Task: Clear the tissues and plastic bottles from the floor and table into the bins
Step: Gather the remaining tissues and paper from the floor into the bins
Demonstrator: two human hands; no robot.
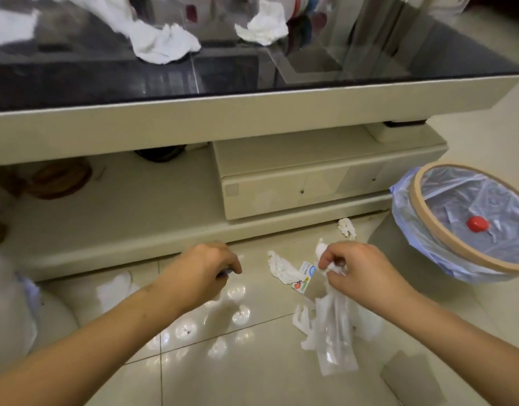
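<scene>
Two curled hands, right hand round crumpled tissue (limp, white).

White tissues, red cap, seemingly bluish bin liner.

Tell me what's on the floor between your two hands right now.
In the head view, a crumpled tissue with a small printed label at its right end lies on the tile between the left hand and the right hand, nearer the right.
</scene>
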